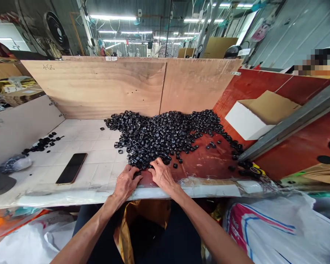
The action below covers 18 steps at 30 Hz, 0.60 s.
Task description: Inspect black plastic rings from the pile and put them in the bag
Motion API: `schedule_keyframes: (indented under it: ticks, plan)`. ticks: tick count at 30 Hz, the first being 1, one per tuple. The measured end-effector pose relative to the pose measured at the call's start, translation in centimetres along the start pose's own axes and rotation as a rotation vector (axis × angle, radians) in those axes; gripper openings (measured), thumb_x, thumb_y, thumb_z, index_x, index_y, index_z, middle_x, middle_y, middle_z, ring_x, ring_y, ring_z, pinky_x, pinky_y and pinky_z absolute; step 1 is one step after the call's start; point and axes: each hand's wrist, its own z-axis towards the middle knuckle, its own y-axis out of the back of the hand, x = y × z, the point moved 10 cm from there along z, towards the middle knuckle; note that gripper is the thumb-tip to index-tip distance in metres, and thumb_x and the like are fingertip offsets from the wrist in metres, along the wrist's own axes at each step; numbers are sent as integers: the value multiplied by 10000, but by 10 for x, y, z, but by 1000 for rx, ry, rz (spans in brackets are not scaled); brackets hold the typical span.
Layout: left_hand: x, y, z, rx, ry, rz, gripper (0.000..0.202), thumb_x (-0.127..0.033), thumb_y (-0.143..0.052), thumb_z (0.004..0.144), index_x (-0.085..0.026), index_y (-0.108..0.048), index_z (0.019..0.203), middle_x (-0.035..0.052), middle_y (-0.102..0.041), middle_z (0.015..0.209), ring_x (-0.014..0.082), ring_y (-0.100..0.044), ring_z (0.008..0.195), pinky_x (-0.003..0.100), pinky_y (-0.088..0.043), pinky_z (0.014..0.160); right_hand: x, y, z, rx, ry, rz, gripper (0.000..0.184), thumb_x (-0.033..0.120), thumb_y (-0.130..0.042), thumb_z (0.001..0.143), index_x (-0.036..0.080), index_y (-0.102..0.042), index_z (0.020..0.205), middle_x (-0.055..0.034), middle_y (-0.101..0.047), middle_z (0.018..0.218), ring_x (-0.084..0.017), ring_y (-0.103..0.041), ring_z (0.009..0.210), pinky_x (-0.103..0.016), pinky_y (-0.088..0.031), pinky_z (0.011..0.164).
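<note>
black rings (165, 137) take up the middle of this bench, a big loose heap of small glossy parts, maybe plastic or rubber, though i can't tell which from here. the heap is spread against a plywood back wall (93, 88). going left to right, there's a dark flat object (0, 182) cut off by the frame, then a clear bag (15, 164) with something dark inside. a small separate scatter of rings (42, 143) lies well apart from the heap on a pale tile-patterned sheet (99, 154), and a phone (71, 168) sits below that with its screen dark. next come the hands, both at the near edge of the heap. the left hand (125, 183) is curled over with its fingers down among the rings, and the right hand (162, 175) is just beside it, fingers spread and pressed onto the same edge. neither is balled into a fist, but the fingertips are buried, so i can't tell if either is actually holding any rings. further right, stray rings (236, 161) dot a red-brown board (200, 161), past which sit a white box with a cardboard flap (261, 115) and a steel rail (291, 124). how deep the heap goes is hidden, and the top right corner is pixelated.
</note>
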Motion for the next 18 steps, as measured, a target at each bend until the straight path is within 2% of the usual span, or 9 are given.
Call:
schedule_keyframes:
  ticks: [6, 10, 14, 18]
  plan:
    - [-3, 0, -1, -35, -49, -80, 88, -223, -707, 891, -236, -713, 978, 52, -641, 1032, 250, -702, 1034, 360, -606, 858, 9, -2, -2, 13, 71, -17, 135, 120, -600, 905, 202, -641, 1005, -64, -576, 1091, -188, -618, 849, -271, -496, 713]
    - [-9, 1, -4, -26, -57, -55, 66, -219, -676, 915, -233, -735, 890, 57, -626, 1033, 230, -700, 998, 335, -604, 810, 9, 2, -7, -22, 89, 55, 172, 113, -548, 915, 201, -621, 1043, -75, -590, 1077, -202, -632, 872, -288, -524, 751]
    - [-19, 7, -6, -38, -117, -57, 105, -213, -626, 947, -231, -729, 944, 77, -646, 1091, 219, -695, 974, 347, -601, 829, 7, 6, -10, -72, 106, 132, 209, 118, -497, 930, 199, -598, 1095, -93, -632, 1056, -236, -648, 946, -330, -544, 811]
    - [-23, 14, -10, -85, -170, -147, 125, -186, -559, 971, -231, -672, 1001, 85, -696, 1141, 236, -688, 1087, 384, -585, 941, 2, 20, -9, -116, 68, 337, 213, 160, -513, 929, 202, -609, 1114, -82, -645, 1021, -209, -643, 844, -335, -556, 788]
